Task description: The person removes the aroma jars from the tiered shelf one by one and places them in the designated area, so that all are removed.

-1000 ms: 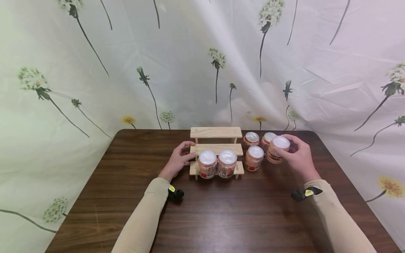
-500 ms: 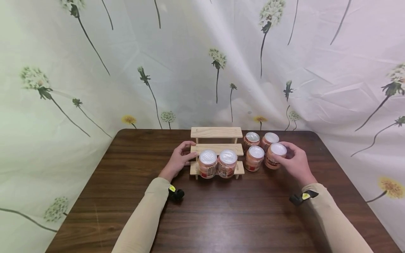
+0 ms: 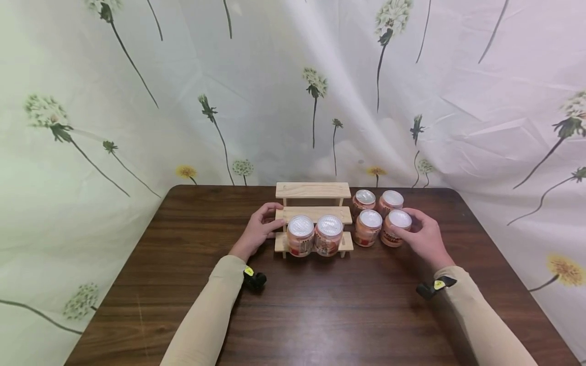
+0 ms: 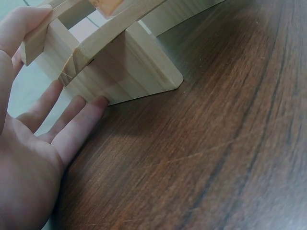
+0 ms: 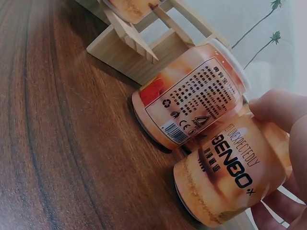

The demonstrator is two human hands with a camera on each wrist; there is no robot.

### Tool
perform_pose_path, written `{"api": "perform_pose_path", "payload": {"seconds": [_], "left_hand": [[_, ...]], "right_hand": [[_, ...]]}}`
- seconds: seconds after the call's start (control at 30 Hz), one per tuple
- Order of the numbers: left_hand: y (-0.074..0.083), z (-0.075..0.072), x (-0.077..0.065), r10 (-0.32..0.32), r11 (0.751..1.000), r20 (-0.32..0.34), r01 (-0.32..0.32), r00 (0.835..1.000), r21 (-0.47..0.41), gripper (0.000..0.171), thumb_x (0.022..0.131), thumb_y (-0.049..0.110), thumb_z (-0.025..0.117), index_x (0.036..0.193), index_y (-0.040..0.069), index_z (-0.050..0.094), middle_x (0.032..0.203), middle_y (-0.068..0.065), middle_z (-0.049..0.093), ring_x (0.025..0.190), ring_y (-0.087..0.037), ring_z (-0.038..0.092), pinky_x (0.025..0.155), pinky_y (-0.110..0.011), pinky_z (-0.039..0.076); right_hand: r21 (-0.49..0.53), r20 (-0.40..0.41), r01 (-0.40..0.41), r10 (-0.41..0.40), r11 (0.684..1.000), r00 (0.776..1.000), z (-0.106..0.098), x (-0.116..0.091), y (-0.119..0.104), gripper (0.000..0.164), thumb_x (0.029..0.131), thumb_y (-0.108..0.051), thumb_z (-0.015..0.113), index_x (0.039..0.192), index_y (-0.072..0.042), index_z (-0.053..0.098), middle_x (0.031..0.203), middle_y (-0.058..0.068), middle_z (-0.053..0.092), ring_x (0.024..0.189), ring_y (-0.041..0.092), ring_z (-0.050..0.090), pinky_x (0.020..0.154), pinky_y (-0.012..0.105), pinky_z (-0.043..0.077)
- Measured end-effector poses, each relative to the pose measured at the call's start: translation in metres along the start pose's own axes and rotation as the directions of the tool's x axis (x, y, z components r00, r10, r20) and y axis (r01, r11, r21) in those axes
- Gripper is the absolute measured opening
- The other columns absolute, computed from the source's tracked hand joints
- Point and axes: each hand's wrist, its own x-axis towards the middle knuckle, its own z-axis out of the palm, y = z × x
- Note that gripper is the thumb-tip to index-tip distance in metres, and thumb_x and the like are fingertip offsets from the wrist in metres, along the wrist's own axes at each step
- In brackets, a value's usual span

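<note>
A three-tier wooden shelf (image 3: 314, 214) stands on the table. Two squat orange jars with silvery tops, a left one (image 3: 300, 236) and a right one (image 3: 328, 236), sit on its lowest tier. My left hand (image 3: 257, 231) holds the shelf's left end, thumb on the middle board; in the left wrist view the fingertips touch its side panel (image 4: 129, 72). To the right of the shelf, my right hand (image 3: 426, 238) grips an orange jar (image 5: 230, 167) marked BENBO, upright at table level. Close beside it stands another jar (image 5: 192, 96) with printed text and a barcode.
Two more jars, one at the back left (image 3: 363, 202) and one at the back right (image 3: 391, 201), stand behind the front pair. The dark wood-grain table (image 3: 311, 310) ends at a cloth backdrop (image 3: 256, 101) printed with dandelions.
My right hand has lowered its jar and brought it toward me and slightly left, beside the front jar. The left hand and the shelf have stayed in place.
</note>
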Motion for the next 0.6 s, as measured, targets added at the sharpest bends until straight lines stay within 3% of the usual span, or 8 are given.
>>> {"api": "perform_pose_path", "payload": {"seconds": [0.2, 0.47, 0.6], "left_hand": [[-0.0017, -0.0002, 0.0012, 0.000, 1.000, -0.004, 0.000, 1.000, 0.012, 0.039, 0.101, 0.023, 0.075, 0.136, 0.019, 0.059, 0.153, -0.013, 0.048, 0.121, -0.033, 0.059, 0.080, -0.039, 0.060], [-0.0020, -0.0011, 0.0013, -0.005, 1.000, -0.001, 0.005, 1.000, 0.009, 0.041, 0.101, 0.023, 0.075, 0.138, 0.017, 0.058, 0.153, -0.015, 0.047, 0.120, -0.032, 0.059, 0.080, -0.038, 0.060], [-0.0012, -0.0005, 0.0014, -0.006, 1.000, 0.001, 0.006, 1.000, 0.013, 0.041, 0.101, 0.023, 0.074, 0.138, 0.017, 0.058, 0.154, -0.015, 0.047, 0.120, -0.032, 0.059, 0.080, -0.037, 0.060]], "right_hand": [[0.003, 0.003, -0.022, 0.022, 1.000, 1.000, 0.0016, -0.0003, 0.0025, 0.062, 0.088, -0.031, 0.088, 0.136, -0.002, 0.061, 0.133, 0.021, 0.065, 0.111, 0.017, 0.063, 0.084, 0.010, 0.049], [0.017, 0.012, -0.010, 0.010, 1.000, 1.000, 0.0020, 0.0020, 0.0057, 0.062, 0.089, -0.032, 0.088, 0.137, -0.004, 0.060, 0.135, 0.019, 0.065, 0.111, 0.006, 0.062, 0.087, 0.011, 0.049], [0.000, 0.016, -0.014, 0.014, 1.000, 1.000, 0.0010, 0.0012, 0.0074, 0.062, 0.090, -0.032, 0.087, 0.137, -0.004, 0.060, 0.136, 0.019, 0.064, 0.113, 0.010, 0.062, 0.088, 0.011, 0.049]]}}
